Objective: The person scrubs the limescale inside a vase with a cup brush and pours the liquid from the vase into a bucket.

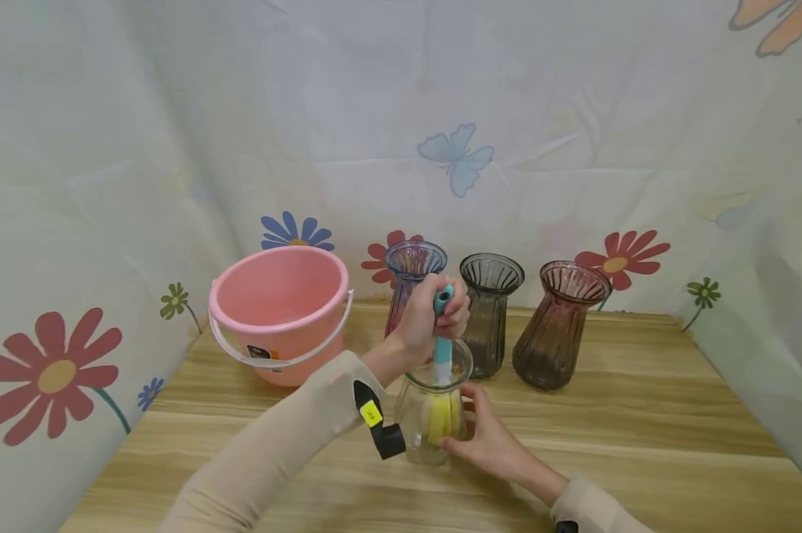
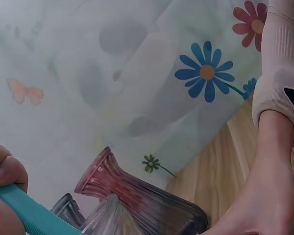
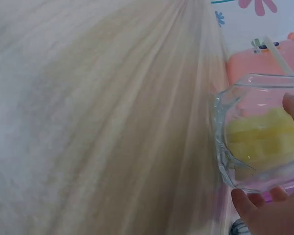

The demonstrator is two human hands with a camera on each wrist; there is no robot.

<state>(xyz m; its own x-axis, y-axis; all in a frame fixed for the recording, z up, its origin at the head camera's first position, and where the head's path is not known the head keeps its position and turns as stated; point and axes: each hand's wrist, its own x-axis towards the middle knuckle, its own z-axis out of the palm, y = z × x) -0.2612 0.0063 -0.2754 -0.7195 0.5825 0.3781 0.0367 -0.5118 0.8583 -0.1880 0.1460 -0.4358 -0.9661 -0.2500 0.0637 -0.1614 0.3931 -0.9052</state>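
My left hand [image 1: 434, 314] grips the turquoise handle [image 1: 443, 348] of a sponge brush, which points down into a clear glass vase [image 1: 410, 426]. Through the glass, the brush's yellow sponge head [image 1: 445, 417] shows low inside. My right hand [image 1: 490, 440] holds the vase near its base from the right, thumb in front and fingers behind. In the right wrist view the yellow sponge [image 3: 262, 139] fills much of the vase's lower part. The left wrist view has the ribbed turquoise handle [image 2: 34, 213] at the lower left, under my curled fingers.
A pink bucket [image 1: 294, 259] with a white handle stands at the left. Behind the clear vase are a blue-purple vase [image 1: 401, 285], a grey vase [image 1: 487, 326] and a reddish-brown vase [image 1: 557, 333] on the wooden table [image 1: 654, 414]. A flowered cloth hangs around.
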